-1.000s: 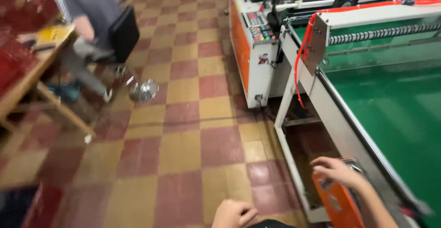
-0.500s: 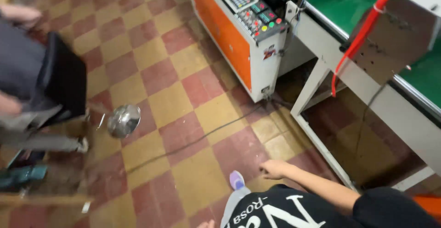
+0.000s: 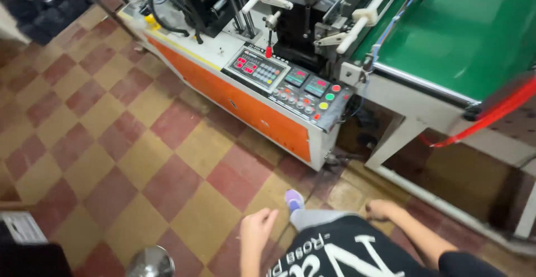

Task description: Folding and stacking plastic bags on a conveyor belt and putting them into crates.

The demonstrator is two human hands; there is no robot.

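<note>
Item, nearest: my left hand (image 3: 258, 228) is hanging loose in front of my knee, fingers curled narrow, holding nothing. Half a second ago only its tip was showing at the bottom edge, so it is now swinging forward.

Item, to its right: my right hand (image 3: 382, 209) is hanging low beside my thigh, half closed and empty. A second ago it was resting on an orange part of the machine frame, and it is no longer touching anything.

Item, between the hands: my shoe (image 3: 294, 200) is stepping on the checked floor (image 3: 139, 143).

Item, below and left of the left hand: a round metal bowl (image 3: 149, 262) is sitting on the tiles, earlier seen farther off.

Item, ahead of both hands: the control panel (image 3: 290, 81) on the orange machine (image 3: 245, 109) is now filling the view, well apart from either hand. I am judging this as walking along the machine.

Item, farthest, up right: the green belt (image 3: 474, 25).
</note>
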